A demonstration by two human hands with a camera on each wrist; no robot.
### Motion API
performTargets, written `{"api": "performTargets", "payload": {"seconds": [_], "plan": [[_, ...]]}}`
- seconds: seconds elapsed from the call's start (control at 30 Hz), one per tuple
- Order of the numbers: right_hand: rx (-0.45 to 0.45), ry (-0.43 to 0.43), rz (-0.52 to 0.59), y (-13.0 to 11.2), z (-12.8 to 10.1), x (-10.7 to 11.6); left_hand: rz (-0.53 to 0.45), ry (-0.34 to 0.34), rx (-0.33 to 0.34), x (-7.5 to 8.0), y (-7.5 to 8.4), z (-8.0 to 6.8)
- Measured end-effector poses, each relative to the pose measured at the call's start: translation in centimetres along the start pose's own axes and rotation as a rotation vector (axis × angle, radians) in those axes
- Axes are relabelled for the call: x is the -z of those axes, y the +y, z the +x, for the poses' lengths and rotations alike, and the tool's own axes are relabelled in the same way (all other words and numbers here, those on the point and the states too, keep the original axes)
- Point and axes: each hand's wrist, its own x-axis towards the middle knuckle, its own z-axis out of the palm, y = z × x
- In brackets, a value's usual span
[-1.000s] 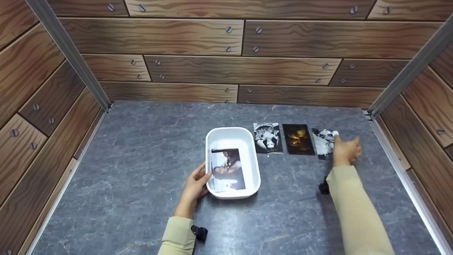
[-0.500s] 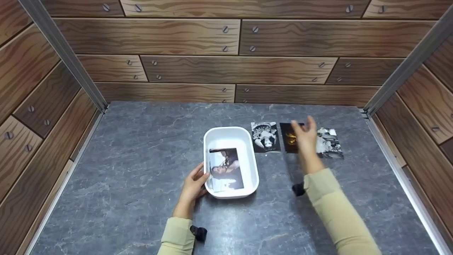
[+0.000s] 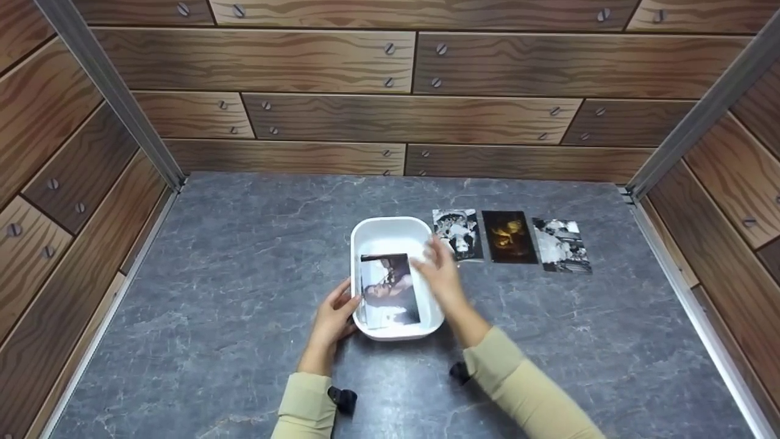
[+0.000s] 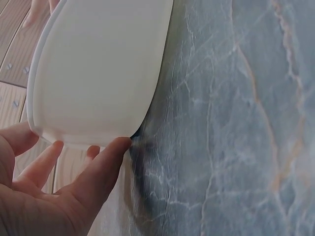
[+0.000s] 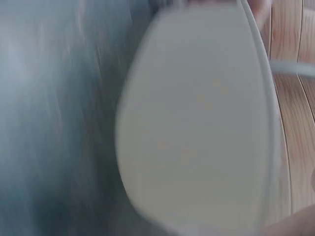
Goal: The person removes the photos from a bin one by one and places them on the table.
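Observation:
A white plastic tub [image 3: 396, 227] stands on the grey tabletop. Inside it lies a stack of photo prints [image 3: 390, 289]; the top one is in colour. My left hand [image 3: 332, 314] holds the tub's left side, thumb at the rim and fingers against the outer wall; the left wrist view shows the fingertips on that wall [image 4: 98, 88]. Over the tub's right rim is my right hand [image 3: 442, 280], thumb and fingers spread apart, nothing visible between them. To the right lie a black-and-white print [image 3: 457, 222], partly behind the right hand, a dark golden print [image 3: 510, 238] and another black-and-white print [image 3: 562, 245].
The grey marbled tabletop [image 3: 231, 274] is bordered by wood-patterned panels [image 3: 341, 116] at the back and both sides. Metal corner posts [image 3: 116, 103] rise at the back corners. The right wrist view is blurred and mostly filled by the tub's outer wall [image 5: 197, 123].
My right hand has swept left from the far right print, across the golden one, to the tub's right rim. My left hand stays at the tub, and the prints lie where they were.

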Motion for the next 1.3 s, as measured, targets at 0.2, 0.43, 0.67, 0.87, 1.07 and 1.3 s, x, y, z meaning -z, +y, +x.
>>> {"api": "performTargets", "payload": {"seconds": [0.2,0.43,0.67,0.87,1.07,1.3], "plan": [[-0.067,-0.03,-0.179,1.5,-2.2,-2.5,-0.005,0.001,-0.003,0.0,0.1,0.0],[-0.155,0.035,-0.435,1.9,-2.5,-3.7,-0.01,-0.011,-0.024,0.2,0.2,-0.1],[-0.249,-0.016,-0.548,2.1,-1.6,-4.2,-0.02,-0.011,-0.03,0.0,0.3,0.2],[-0.328,-0.019,-0.493,2.5,-1.3,-4.2,-0.023,-0.024,-0.029,-0.1,0.0,0.2],[-0.316,-0.011,-0.469,2.2,-0.8,-4.1,-0.015,-0.004,-0.049,-0.1,0.3,0.2],[-0.343,0.002,-0.465,2.5,-0.9,-4.0,0.005,0.006,-0.016,-0.2,0.1,-0.2]]}}
